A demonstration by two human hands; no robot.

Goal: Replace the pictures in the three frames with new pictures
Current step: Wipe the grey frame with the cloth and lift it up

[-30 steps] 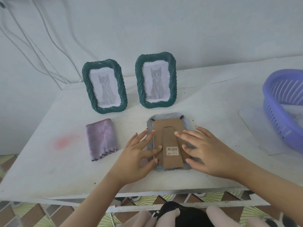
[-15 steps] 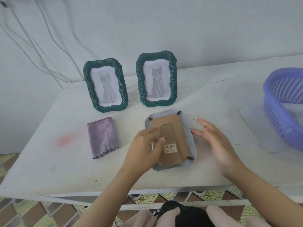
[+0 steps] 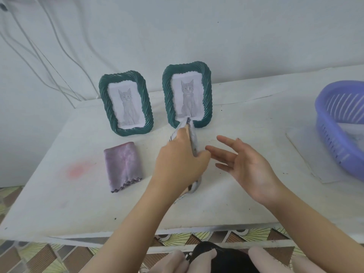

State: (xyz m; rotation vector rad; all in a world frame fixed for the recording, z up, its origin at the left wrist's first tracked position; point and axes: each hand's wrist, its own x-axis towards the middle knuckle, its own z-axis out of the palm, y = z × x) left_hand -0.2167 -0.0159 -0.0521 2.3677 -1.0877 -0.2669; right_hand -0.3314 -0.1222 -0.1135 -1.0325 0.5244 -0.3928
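Note:
Two dark green frames stand upright at the back of the white table, each showing a grey cat picture: the left frame (image 3: 126,107) and the right frame (image 3: 187,95). A third, grey frame (image 3: 194,141) is tipped up on its edge in the middle of the table, seen almost edge-on. My left hand (image 3: 180,162) grips it by its left side. Just right of the frame, my right hand (image 3: 242,166) hovers empty with its fingers spread, not touching it.
A folded purple cloth (image 3: 123,165) lies left of my hands. A purple plastic basket (image 3: 342,125) with white paper inside sits at the right on a white sheet (image 3: 307,154). Cables hang down the wall at the left. The table's front edge (image 3: 137,233) is near me.
The grey frame lay face down with both hands flat on its cardboard back. My left hand has lifted it up onto its edge; my right hand has come off it.

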